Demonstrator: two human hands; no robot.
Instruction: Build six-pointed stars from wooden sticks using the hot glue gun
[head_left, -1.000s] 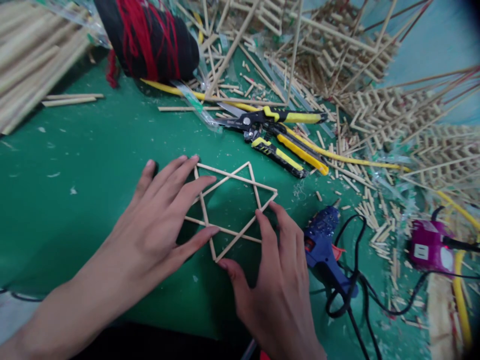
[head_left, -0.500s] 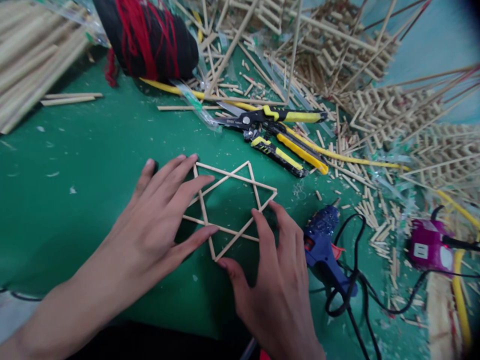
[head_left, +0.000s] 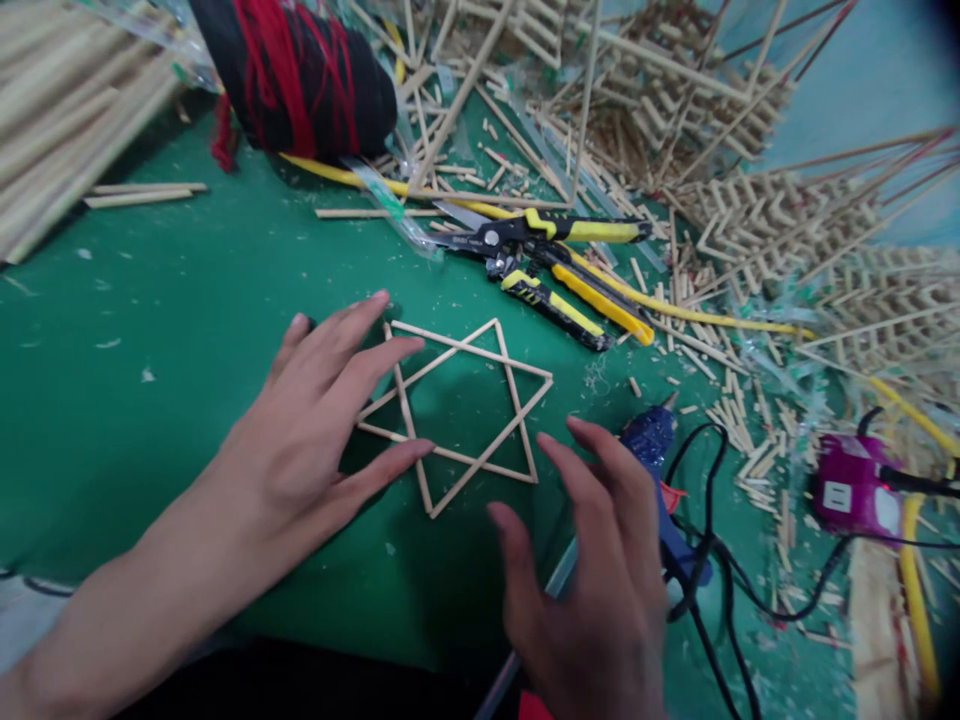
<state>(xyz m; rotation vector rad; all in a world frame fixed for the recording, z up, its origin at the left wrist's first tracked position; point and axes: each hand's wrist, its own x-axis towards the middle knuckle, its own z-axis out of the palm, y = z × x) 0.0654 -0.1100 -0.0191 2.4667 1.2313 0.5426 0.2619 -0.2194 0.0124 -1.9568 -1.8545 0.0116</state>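
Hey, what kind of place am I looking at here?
Probably a craft workbench for building things from thin wooden sticks: a stick star under the left hand, a blue glue gun, yellow-handled cutters, and stick offcuts strewn about.

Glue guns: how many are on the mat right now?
2. A blue glue gun lies partly behind the right hand; a purple glue gun sits near the right edge. The stick piles could hide more.

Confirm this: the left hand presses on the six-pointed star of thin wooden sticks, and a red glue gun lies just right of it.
Wrong colour: the head view shows a blue glue gun. The left hand does rest on the six-pointed star of thin wooden sticks.
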